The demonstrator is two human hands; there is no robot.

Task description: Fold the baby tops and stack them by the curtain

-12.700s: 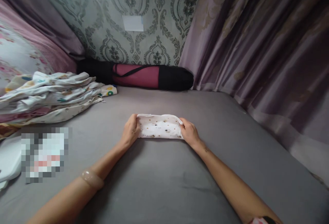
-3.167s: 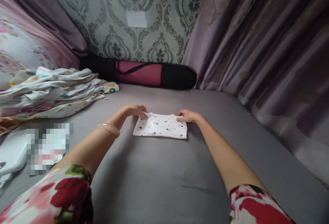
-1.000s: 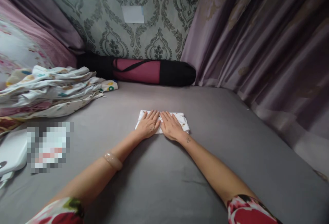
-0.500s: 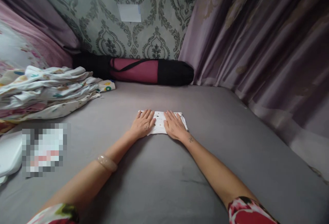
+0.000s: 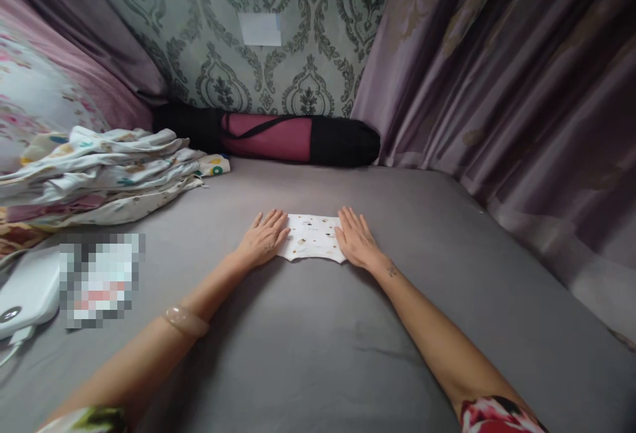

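Observation:
A small white cloth [image 5: 314, 238] with a sparse brown and dark print lies flat on the grey sheet, and it looks folded. My left hand [image 5: 263, 238] rests flat over its left edge, fingers stretched out and pointing away from me. On the opposite side, my right hand [image 5: 356, 238] lies flat with its fingers extended, covering the cloth's right edge. Neither hand grips anything. The middle of the cloth shows between the two hands.
A pile of printed clothes [image 5: 119, 171] lies at the left. Nearer are a white power bank [image 5: 34, 284] with a cable and a blurred-out item [image 5: 104, 281]. A black and maroon bag [image 5: 268, 138] lies along the patterned wall; a purple curtain [image 5: 472, 89] hangs at the right.
My hands have moved apart, the left one leftward and the right one rightward, from on top of the cloth to its edges. More of its print shows now. The view has shifted slightly left.

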